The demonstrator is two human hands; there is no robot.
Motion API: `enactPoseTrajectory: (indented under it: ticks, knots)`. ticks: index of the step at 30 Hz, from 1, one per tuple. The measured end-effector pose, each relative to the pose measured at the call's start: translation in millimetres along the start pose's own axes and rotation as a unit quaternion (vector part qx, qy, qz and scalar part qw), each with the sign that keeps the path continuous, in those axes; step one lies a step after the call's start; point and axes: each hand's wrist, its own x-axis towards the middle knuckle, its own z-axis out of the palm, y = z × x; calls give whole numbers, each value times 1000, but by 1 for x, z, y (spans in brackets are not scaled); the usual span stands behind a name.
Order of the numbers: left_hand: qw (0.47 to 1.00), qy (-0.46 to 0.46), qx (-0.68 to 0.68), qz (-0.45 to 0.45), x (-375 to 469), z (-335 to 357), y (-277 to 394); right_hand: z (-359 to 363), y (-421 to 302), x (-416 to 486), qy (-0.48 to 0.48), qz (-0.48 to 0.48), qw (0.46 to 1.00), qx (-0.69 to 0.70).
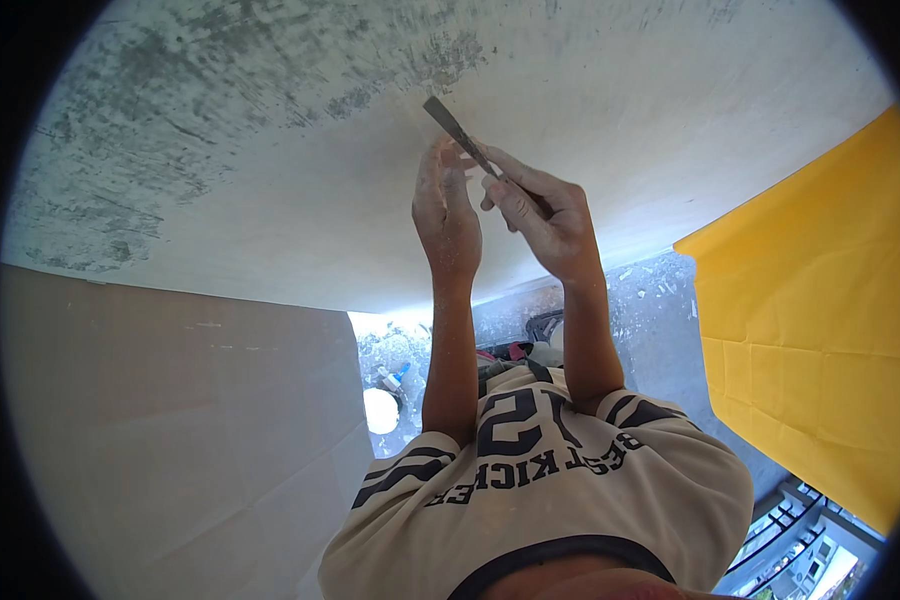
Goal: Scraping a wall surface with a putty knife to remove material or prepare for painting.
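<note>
In front of a wall (pixel 330 195) coated with pale plaster, patchy grey at the upper left, both of my dusty hands are raised close together. My right hand (pixel 544 214) grips a thin metal scraper or putty knife (pixel 454 127), its blade tilted up and to the left, seen nearly edge-on. My left hand (pixel 448 210) is upright just left of it, behind the blade, its fingers extended and partly hidden. Whether the left fingers touch the blade I cannot tell. White dust covers the fingers of both.
A yellow sheet (pixel 802 322) hangs at the right. Pale boards or sheets (pixel 180 420) cover the left side. Below, the spattered floor (pixel 652 307) holds a round white container (pixel 381 411), a blue-handled brush or tool (pixel 400 374) and blurred items behind my body. A barred opening (pixel 787 525) lies lower right.
</note>
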Motion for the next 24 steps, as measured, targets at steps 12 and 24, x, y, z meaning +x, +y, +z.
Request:
enactPoseTrajectory:
  ticks: [12, 24]
  knots:
    - [968, -6, 216, 127, 10, -21, 1, -35, -21, 6, -79, -27, 977, -197]
    - [990, 4, 135, 30, 3, -27, -8, -52, -13, -1, -7, -41, 988, -149]
